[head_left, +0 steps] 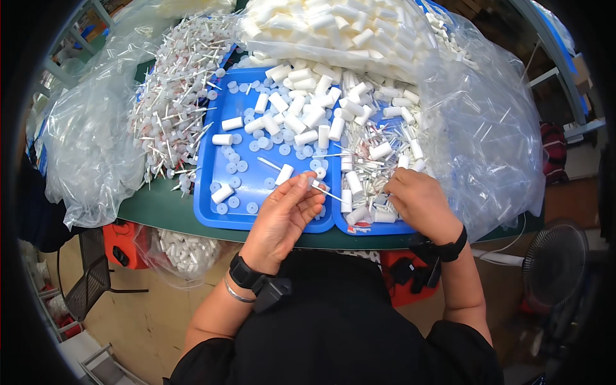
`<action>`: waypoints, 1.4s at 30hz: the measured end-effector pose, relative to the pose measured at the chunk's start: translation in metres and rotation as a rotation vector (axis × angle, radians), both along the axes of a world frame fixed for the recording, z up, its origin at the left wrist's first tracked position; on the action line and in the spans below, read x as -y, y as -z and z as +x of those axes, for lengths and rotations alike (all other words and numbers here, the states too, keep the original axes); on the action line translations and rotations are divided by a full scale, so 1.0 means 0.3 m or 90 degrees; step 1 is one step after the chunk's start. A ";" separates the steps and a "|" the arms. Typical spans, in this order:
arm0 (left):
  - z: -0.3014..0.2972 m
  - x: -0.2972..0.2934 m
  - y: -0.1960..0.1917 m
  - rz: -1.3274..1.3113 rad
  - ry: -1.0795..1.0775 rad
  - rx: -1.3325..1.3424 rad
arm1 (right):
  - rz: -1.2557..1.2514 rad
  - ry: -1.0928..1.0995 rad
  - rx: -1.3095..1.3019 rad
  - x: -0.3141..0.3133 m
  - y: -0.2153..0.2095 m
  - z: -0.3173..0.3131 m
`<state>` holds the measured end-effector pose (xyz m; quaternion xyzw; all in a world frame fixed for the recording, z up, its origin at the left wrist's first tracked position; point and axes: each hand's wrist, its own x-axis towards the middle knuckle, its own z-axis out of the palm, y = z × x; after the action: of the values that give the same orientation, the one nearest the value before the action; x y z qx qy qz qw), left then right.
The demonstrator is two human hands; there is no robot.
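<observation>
My left hand [287,215] hovers over the near edge of the left blue tray [212,218], its fingertips pinched on a small white disc with a thin white stick [324,190] pointing right. My right hand [417,202] rests knuckles-up on the right blue tray [398,228], fingers curled down into a heap of thin white sticks [378,170]; what it grips is hidden. White plastic cylinders [308,122] and small round white caps [234,167] lie scattered over both trays.
A clear bag of stick-and-disc pieces [176,90] lies at left, a clear bag of white cylinders [333,25] at the back, a crumpled clear bag [487,141] at right. The green table edge [160,212] runs below the trays. A fan [555,266] stands low right.
</observation>
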<state>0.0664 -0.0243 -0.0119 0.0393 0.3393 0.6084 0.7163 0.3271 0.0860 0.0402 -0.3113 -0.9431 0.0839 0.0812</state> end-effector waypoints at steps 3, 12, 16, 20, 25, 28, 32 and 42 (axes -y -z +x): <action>-0.006 0.004 0.000 -0.013 -0.009 -0.006 | 0.000 -0.013 0.062 0.004 -0.018 0.043; 0.024 -0.008 -0.013 -0.045 0.001 -0.023 | 0.013 0.002 0.175 0.025 0.075 0.075; 0.024 -0.007 -0.005 -0.043 0.008 -0.021 | -0.020 0.036 0.188 0.012 0.104 0.073; 0.016 -0.003 -0.003 -0.026 0.013 -0.011 | -0.039 0.094 0.110 0.005 0.086 0.081; 0.021 -0.001 -0.004 -0.032 0.013 -0.026 | -0.075 0.001 -0.005 0.012 0.024 0.074; 0.027 -0.003 0.001 -0.030 0.019 -0.020 | -0.080 -0.042 0.003 0.023 0.053 0.053; 0.032 -0.003 0.007 -0.032 0.020 -0.020 | -0.034 -0.060 0.083 0.027 0.070 0.017; 0.031 0.000 0.000 -0.030 0.020 -0.022 | -0.003 -0.101 0.108 0.016 0.054 0.000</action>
<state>0.0756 -0.0245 -0.0118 0.0385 0.3652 0.5880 0.7207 0.3272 0.0813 0.0240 -0.2417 -0.9681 0.0657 -0.0063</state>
